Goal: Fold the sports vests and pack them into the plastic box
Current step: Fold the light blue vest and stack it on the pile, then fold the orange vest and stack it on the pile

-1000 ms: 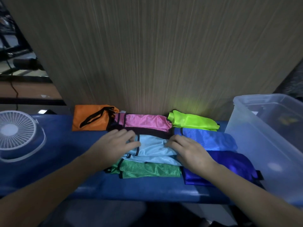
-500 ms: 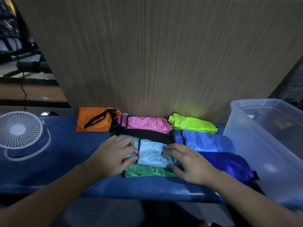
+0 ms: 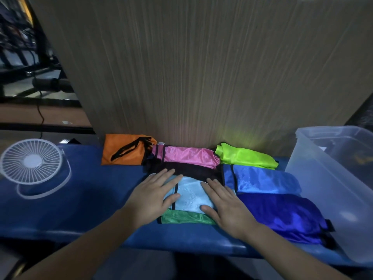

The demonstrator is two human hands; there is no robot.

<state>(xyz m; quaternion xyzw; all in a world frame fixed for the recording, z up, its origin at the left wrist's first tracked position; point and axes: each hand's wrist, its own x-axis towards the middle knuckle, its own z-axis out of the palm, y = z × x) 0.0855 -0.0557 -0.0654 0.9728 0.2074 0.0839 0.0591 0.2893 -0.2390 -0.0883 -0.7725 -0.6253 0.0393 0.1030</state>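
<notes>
Both hands lie flat and open, palms down, on the pale vest [image 3: 189, 196]: left hand [image 3: 151, 196] on its left edge, right hand [image 3: 224, 205] on its right. The vest sits atop a green vest [image 3: 181, 217], well left of the box [image 3: 314, 168]. To finish this fold well, press evenly outward, square the edges, then lift both ends together so it holds shape.

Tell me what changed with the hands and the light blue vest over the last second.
Both hands, left hand and right hand, pushed the light blue vest narrower, then spread flat, pressing it on the green vest. No grip taken. The other folded vests, fan and plastic box stayed put.
</notes>
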